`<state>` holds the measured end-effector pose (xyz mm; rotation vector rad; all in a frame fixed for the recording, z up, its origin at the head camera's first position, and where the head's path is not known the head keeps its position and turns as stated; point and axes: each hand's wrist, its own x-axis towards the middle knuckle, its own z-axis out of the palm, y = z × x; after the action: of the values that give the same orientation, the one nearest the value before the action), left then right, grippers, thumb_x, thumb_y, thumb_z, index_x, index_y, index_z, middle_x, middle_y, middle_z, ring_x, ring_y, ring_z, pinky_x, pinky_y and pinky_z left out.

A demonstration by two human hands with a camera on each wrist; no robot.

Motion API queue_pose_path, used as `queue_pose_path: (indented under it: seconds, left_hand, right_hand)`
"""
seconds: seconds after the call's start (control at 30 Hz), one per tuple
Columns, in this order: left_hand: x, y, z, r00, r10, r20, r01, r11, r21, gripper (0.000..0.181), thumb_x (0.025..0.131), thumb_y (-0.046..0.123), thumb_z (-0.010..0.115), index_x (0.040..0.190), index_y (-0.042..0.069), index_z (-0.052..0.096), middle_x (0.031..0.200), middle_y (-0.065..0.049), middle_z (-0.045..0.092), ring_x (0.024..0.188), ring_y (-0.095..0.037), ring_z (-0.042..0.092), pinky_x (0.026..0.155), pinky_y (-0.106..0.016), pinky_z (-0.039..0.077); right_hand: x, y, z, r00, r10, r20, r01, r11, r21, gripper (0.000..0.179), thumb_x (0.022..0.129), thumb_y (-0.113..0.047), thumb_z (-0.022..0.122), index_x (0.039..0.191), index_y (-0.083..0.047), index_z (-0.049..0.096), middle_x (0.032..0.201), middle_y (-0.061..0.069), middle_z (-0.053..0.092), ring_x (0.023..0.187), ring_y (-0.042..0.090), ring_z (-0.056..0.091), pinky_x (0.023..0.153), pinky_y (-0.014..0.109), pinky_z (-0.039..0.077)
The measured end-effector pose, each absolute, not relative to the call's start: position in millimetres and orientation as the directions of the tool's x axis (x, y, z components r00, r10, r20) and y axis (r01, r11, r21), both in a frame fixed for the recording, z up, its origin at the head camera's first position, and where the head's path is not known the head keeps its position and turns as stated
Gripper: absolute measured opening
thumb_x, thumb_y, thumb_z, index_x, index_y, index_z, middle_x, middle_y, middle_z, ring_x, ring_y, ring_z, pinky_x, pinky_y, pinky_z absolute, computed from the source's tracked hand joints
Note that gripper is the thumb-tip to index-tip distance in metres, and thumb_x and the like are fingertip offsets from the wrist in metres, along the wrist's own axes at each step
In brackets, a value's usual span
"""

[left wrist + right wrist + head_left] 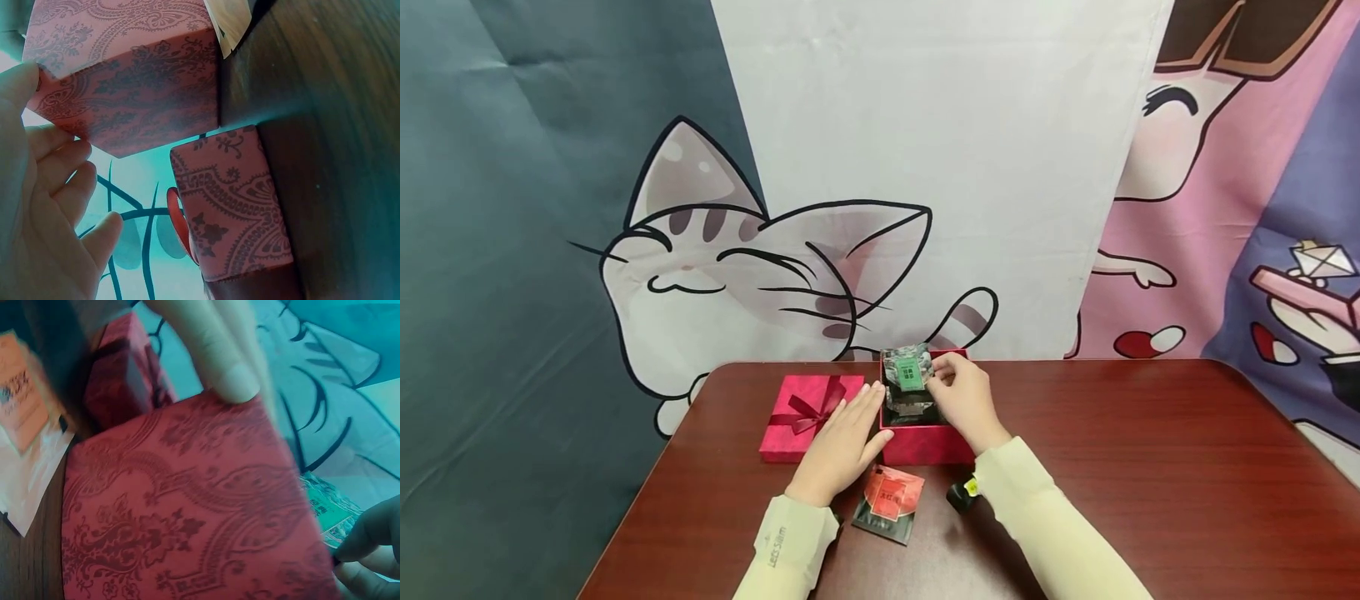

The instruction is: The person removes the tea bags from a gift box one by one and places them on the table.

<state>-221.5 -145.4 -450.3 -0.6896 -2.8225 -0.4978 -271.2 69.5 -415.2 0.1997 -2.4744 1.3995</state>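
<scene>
In the head view a red patterned gift box [925,447] stands uncovered on the table. My right hand [967,402] pinches the edge of a dark sachet with a green label [910,373] at the box's opening. Another dark sachet surface shows below it, inside the box. Against the box's left side rests my left hand [842,446], its fingers stretched out. The left wrist view has the thumb [22,84] touching the box [137,87]. Part of the green-labelled sachet [328,506] appears behind the box in the right wrist view, by the right fingers.
The box's red lid [805,417] with a ribbon bow lies left of the box. A red-and-black sachet [889,502] lies on the brown table [1135,467] in front. A small black item [959,497] is beside the right cuff. A cartoon-printed cloth [955,150] hangs behind.
</scene>
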Motion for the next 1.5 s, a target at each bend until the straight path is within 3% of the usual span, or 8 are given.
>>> queue_pose_path:
  seconds: [0.33,0.63,0.9,1.07,1.17,1.33,1.5]
  left_hand:
    - [-222.2,-145.8,-448.1,-0.872,0.415,0.258,0.478,0.837,0.269,0.069,0.104,0.045,0.052,0.160,0.011,0.031,0.165,-0.006,0.029,0.153,-0.022,0.024,0.122,-0.051,0.025]
    - [-220.3,-145.2,-448.2,-0.875,0.409,0.259,0.473,0.836,0.279,0.070,0.103,0.045,0.053,0.159,0.009,0.033,0.165,-0.006,0.031,0.153,-0.022,0.025,0.122,-0.051,0.025]
    - [-220.3,-143.4,-447.5,-0.878,0.404,0.259,0.468,0.838,0.281,0.070,0.103,0.042,0.057,0.160,0.010,0.032,0.165,-0.005,0.031,0.153,-0.021,0.024,0.122,-0.050,0.024]
    - [-220.6,-143.2,-447.8,-0.877,0.405,0.260,0.470,0.837,0.281,0.071,0.102,0.042,0.057,0.159,0.008,0.033,0.164,-0.007,0.031,0.153,-0.023,0.025,0.122,-0.051,0.025]
    - [-221.0,-143.3,-448.5,-0.874,0.408,0.263,0.474,0.836,0.278,0.071,0.102,0.042,0.057,0.159,0.007,0.033,0.164,-0.008,0.032,0.152,-0.025,0.026,0.121,-0.052,0.026]
    - [-221.0,-143.3,-449.6,-0.876,0.407,0.259,0.471,0.836,0.282,0.071,0.103,0.045,0.055,0.159,0.007,0.034,0.164,-0.008,0.031,0.152,-0.026,0.026,0.121,-0.053,0.025]
    - [-221.4,-143.4,-450.1,-0.877,0.404,0.260,0.468,0.841,0.273,0.071,0.103,0.047,0.052,0.159,0.009,0.032,0.165,-0.006,0.031,0.152,-0.025,0.026,0.122,-0.052,0.025]
  right_hand:
    - [-246.9,87.6,-400.2,-0.914,0.098,0.393,-0.315,0.438,-0.842,0.016,0.083,0.001,0.064,0.095,-0.004,0.073,0.084,0.008,0.071,0.074,0.019,0.064,0.066,0.025,0.050]
    - [-219.3,104.3,-386.6,-0.943,-0.012,0.331,-0.318,0.311,-0.895,0.017,0.086,0.007,0.066,0.098,-0.001,0.074,0.086,0.010,0.071,0.072,0.010,0.064,0.064,0.021,0.053]
    - [-201.7,127.2,-392.0,-0.978,-0.188,0.090,-0.115,0.128,-0.985,0.018,0.088,0.006,0.065,0.105,0.010,0.066,0.086,0.012,0.070,0.069,0.013,0.067,0.068,0.030,0.061]
    - [-194.9,142.4,-408.3,-0.939,-0.343,-0.008,-0.013,0.061,-0.998,0.023,0.088,0.004,0.063,0.107,0.017,0.060,0.084,0.007,0.068,0.071,0.013,0.066,0.067,0.035,0.063]
    - [-191.3,150.8,-418.9,-0.908,-0.414,-0.058,0.044,0.045,-0.998,0.020,0.089,0.003,0.062,0.105,0.015,0.060,0.083,0.004,0.066,0.072,0.011,0.065,0.067,0.035,0.063]
    - [-183.3,157.9,-437.1,-0.862,-0.489,-0.138,0.134,0.042,-0.990,0.015,0.085,0.004,0.061,0.099,0.008,0.061,0.079,0.002,0.064,0.070,0.010,0.063,0.064,0.033,0.062]
    - [-178.2,157.8,-455.8,-0.841,-0.512,-0.176,0.167,0.063,-0.984,0.017,0.081,0.005,0.059,0.096,0.012,0.057,0.076,0.001,0.062,0.065,0.011,0.062,0.061,0.029,0.061]
